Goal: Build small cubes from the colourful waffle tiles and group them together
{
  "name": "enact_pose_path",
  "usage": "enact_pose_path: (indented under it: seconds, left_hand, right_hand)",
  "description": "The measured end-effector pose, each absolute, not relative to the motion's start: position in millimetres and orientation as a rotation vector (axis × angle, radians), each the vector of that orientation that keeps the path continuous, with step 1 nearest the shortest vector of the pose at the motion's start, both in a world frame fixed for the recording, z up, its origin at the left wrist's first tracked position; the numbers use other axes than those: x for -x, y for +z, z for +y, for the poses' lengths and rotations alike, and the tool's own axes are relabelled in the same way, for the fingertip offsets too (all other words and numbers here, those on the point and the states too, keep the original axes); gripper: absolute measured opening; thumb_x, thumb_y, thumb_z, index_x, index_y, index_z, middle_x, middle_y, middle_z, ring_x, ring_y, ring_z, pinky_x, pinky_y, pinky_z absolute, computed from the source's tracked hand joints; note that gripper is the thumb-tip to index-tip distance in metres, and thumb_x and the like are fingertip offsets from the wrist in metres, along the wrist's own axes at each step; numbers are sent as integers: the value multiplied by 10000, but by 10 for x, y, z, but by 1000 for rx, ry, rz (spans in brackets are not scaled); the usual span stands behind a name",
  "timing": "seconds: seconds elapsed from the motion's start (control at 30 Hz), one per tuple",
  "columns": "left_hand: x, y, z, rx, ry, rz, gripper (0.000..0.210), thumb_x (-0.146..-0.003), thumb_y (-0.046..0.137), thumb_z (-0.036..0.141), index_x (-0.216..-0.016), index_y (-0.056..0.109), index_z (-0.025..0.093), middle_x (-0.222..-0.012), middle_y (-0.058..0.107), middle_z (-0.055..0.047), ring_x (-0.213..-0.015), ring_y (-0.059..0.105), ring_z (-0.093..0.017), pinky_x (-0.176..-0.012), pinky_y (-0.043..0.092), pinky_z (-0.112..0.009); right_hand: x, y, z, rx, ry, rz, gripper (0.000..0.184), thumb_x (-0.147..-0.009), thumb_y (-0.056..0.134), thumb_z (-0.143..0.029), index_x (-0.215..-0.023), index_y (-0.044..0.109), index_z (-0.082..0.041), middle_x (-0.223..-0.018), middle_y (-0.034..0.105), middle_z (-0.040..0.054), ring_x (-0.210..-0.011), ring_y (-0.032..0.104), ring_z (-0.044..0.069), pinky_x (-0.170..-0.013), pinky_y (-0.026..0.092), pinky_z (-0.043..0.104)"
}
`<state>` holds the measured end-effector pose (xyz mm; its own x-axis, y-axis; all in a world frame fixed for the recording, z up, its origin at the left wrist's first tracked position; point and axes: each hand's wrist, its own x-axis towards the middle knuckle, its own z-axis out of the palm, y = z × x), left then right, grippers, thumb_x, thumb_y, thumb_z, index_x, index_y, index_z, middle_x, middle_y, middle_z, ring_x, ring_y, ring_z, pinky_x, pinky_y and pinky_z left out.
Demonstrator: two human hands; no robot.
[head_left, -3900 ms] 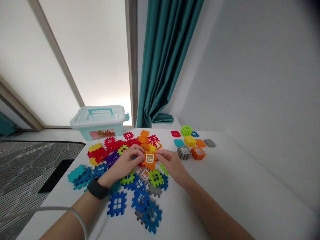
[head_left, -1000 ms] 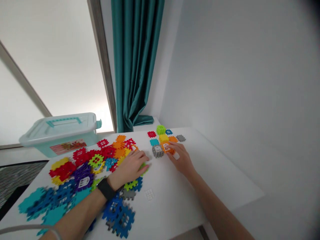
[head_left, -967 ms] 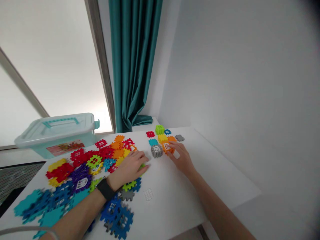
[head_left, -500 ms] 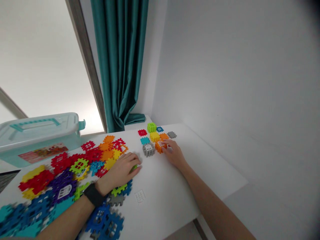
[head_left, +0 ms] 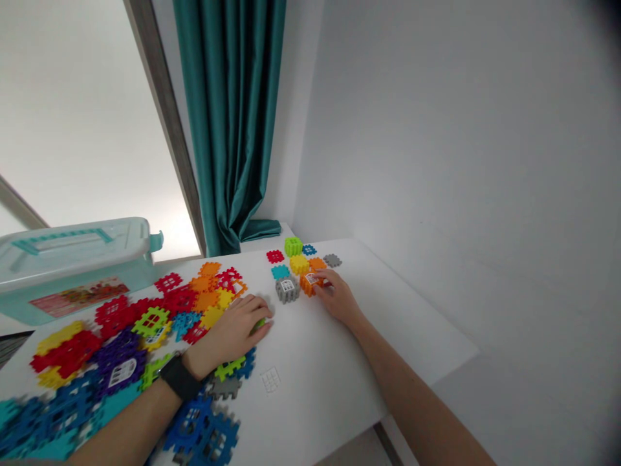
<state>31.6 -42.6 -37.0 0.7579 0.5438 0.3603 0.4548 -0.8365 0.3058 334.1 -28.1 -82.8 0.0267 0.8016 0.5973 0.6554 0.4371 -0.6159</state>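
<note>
At the back of the white table my right hand (head_left: 337,299) has its thumb and fingers closed on an orange toy cube (head_left: 308,283) with a white window insert. A grey cube (head_left: 287,290), also with a white window, stands just left of it. Behind them are a yellow cube (head_left: 299,264), a lime-green cube (head_left: 294,246) and a flat orange tile (head_left: 317,263). My left hand (head_left: 240,329), below which a black watch sits on the wrist, rests at the pile's right edge. Its curved fingers and thumb close around a lime-green piece (head_left: 260,323), mostly hidden.
Interlocking tiles in several colours, such as red tiles (head_left: 179,299) and blue tiles (head_left: 211,433), cover the table's left side. A lidded turquoise box (head_left: 97,259) stands behind them. A small white window insert (head_left: 270,380) lies near the front. A wall borders the right.
The view has shifted very slightly. Both hands stay where they were, on the same pieces.
</note>
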Motion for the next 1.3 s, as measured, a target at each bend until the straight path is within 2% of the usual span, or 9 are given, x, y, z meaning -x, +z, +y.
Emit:
enact_pose_path:
  seconds: [0.37,0.73,0.9,1.0,1.13,1.3]
  left_hand:
    - [-310,-391,-415,-2759,637,811,178,-975,524,302,-1007,679,221,-1037,657,-72,-982,614,-235,-875,498,-375]
    - [-310,-393,-413,-2776,626,807,184,-982,515,297,-1012,678,216,-1043,658,-75,-987,606,-235,-874,497,-375]
    - [-304,-408,-403,-2762,586,820,200,-992,501,302,-1034,673,212,-1060,655,-75,-1016,596,-240,-904,480,-389]
    - [-300,-404,-407,-2748,562,828,207,-996,498,311,-1044,673,211,-1071,650,-78,-1035,589,-245,-918,473,-393]
    - [-302,-396,-416,-2742,569,830,208,-998,500,315,-1043,675,213,-1077,646,-80,-1036,585,-243,-910,477,-384]
    - [-306,-405,-412,-2748,549,835,210,-999,502,310,-1052,679,211,-1085,646,-82,-1045,581,-245,-919,476,-390]
  right_hand:
    - [-3353,-818,-283,1267,218,-1709,223,-857,616,-282,-1052,689,-202,-1110,713,102,-1060,666,235,-879,573,420]
    - [-3356,-835,-281,1274,221,-1713,228,-867,591,-286,-1066,667,-204,-1142,697,104,-1079,654,244,-879,565,424]
    - [-3356,-842,-308,1272,210,-1701,259,-907,568,-335,-1127,641,-222,-1227,640,121,-1149,610,259,-823,588,404]
    - [-3308,-861,-326,1292,159,-1699,330,-884,613,-338,-1197,614,-233,-1263,603,132,-1204,566,289,-912,568,469]
    - [-3200,-889,-342,1352,2,-1766,458,-843,673,-298,-1286,573,-245,-1320,552,144,-1274,518,318,-1085,459,550]
    - [-3135,-887,-347,1397,-100,-1837,474,-845,670,-271,-1307,567,-272,-1367,506,141,-1307,492,324,-1091,456,544]
